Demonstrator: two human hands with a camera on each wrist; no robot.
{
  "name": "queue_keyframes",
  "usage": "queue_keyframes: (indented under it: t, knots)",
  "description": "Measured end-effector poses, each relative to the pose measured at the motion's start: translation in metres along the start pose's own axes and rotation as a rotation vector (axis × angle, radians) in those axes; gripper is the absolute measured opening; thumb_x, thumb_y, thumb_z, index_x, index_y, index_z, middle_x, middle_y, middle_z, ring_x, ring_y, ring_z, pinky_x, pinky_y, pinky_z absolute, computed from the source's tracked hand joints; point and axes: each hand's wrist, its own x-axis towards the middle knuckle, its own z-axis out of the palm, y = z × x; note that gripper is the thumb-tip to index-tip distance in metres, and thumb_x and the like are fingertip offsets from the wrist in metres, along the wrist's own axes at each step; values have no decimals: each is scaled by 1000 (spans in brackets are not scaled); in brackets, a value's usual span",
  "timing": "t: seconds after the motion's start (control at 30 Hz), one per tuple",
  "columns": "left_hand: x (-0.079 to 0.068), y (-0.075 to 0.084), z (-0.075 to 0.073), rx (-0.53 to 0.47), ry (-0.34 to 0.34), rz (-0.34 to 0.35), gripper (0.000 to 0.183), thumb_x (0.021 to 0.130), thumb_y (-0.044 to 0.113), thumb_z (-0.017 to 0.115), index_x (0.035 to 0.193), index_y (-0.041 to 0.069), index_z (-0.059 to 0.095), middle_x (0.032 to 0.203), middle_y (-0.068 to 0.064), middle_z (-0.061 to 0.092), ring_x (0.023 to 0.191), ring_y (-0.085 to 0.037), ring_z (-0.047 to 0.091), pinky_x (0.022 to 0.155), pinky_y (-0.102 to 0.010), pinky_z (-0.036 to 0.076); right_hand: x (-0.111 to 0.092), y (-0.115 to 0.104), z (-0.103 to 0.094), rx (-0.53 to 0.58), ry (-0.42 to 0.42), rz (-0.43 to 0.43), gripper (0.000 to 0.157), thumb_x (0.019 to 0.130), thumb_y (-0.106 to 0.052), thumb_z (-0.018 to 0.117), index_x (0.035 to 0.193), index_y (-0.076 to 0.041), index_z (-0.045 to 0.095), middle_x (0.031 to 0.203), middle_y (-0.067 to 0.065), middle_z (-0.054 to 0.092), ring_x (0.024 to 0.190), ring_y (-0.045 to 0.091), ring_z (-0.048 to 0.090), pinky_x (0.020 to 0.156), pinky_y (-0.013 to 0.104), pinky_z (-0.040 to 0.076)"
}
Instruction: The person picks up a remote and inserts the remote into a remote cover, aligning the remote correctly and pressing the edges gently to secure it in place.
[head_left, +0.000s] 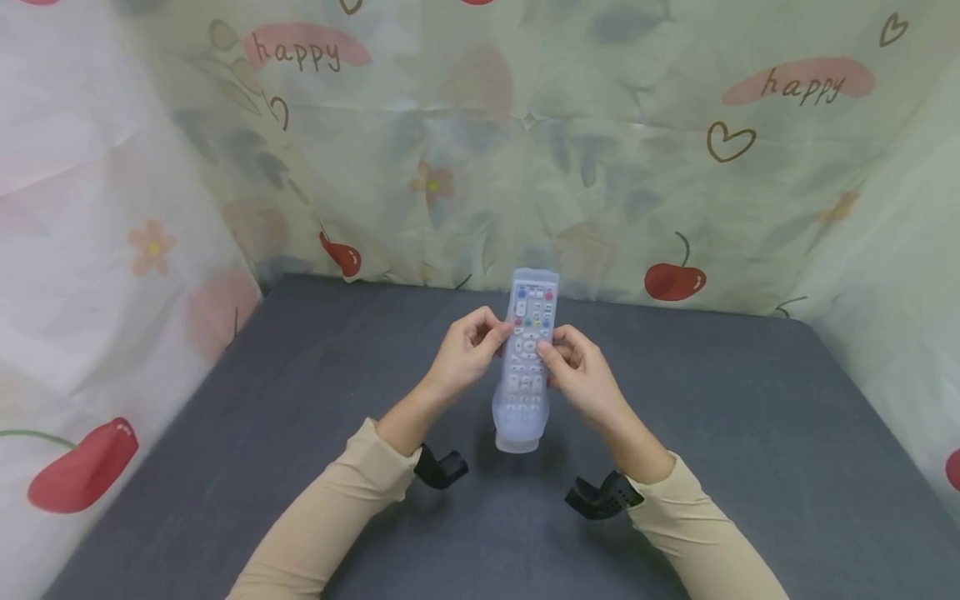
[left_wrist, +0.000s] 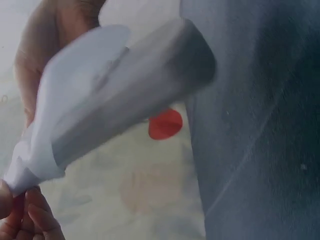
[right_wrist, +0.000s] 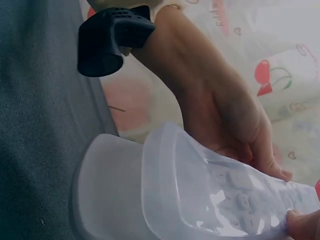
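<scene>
Both hands hold a remote control inside a translucent silicone cover above the dark table. The remote's bare white end sticks out of the cover at the bottom, as the right wrist view also shows. My left hand pinches the cover's left edge between thumb and fingers. On the opposite edge, my right hand grips with its thumb on the button face. In the left wrist view the remote's grey underside shows, with the cover loose around it. Colored buttons are visible through the cover near its top.
A dark grey table lies under the hands. Behind and beside it hangs a patterned cloth with cherries, flowers and hearts. Black wrist mounts sit on both forearms, near the beige cuffs.
</scene>
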Motion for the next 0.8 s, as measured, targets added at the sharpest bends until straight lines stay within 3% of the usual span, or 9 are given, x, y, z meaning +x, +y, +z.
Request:
queue_keyframes:
  t: [0.17,0.27,0.47,0.6,0.8]
  knots:
    - [-4,0,0,244,20,158,22,96,11,50,77,0,48,68,-16,52,57,-15,44,54,-21,37,-1,-3,-5,10,-43,16,25,98,-15,46,112,5,45,96,9,66,82,5,62,81,46,54]
    - [-6,0,1,304,9,226,21,97,10,47,80,0,50,69,-15,51,56,-11,40,56,-20,38,-2,-4,-8,16,-87,15,26,98,-16,47,113,5,45,93,1,65,82,5,63,81,45,54]
    - [-7,1,1,315,-30,233,17,98,10,46,86,0,54,70,-10,51,58,-11,42,54,-21,37,-3,-4,-13,5,-115,8,28,98,-17,47,115,4,44,93,-1,64,83,5,63,80,41,54]
    - [-5,3,0,365,-52,245,16,97,10,47,86,1,55,68,-7,50,58,-12,43,54,-22,37,-4,-3,-11,12,-75,12,27,98,-15,46,115,6,43,92,1,65,81,5,62,77,36,54]
    - [-7,1,1,458,-69,267,16,97,9,47,84,3,55,68,-7,51,60,-11,43,55,-22,37,-6,0,-7,76,-13,50,23,98,-12,46,111,7,44,80,-12,63,76,3,60,68,25,52]
